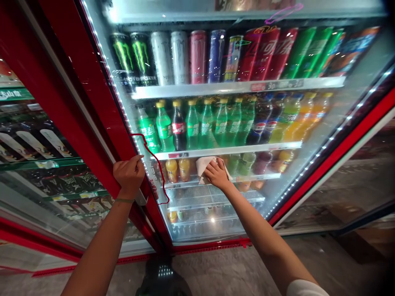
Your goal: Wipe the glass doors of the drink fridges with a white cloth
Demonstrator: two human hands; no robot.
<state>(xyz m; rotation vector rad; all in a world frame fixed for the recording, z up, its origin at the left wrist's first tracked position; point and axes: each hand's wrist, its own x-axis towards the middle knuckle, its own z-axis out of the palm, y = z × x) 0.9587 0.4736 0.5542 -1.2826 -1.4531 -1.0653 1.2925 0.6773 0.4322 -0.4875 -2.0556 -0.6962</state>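
Note:
My right hand (217, 172) presses a pale cloth (203, 166) against the glass door (212, 201) of a lit drinks fridge. Its fingers lie bent over the cloth, just below the shelf of green bottles. My left hand (129, 174) is closed at the red door frame (106, 119), its fingers curled round the edge; a silvery piece (141, 199) shows under that wrist. Behind the glass are rows of cans, among them a black and green can (140, 57), and soda bottles such as a dark cola bottle (179, 125).
To the left, a second fridge section (55, 156) holds dark bottles on shelves. A thin red outline (159, 164) runs down the glass near my left hand. Below lies a grey floor (197, 271); at the right stands a brown box (364, 242).

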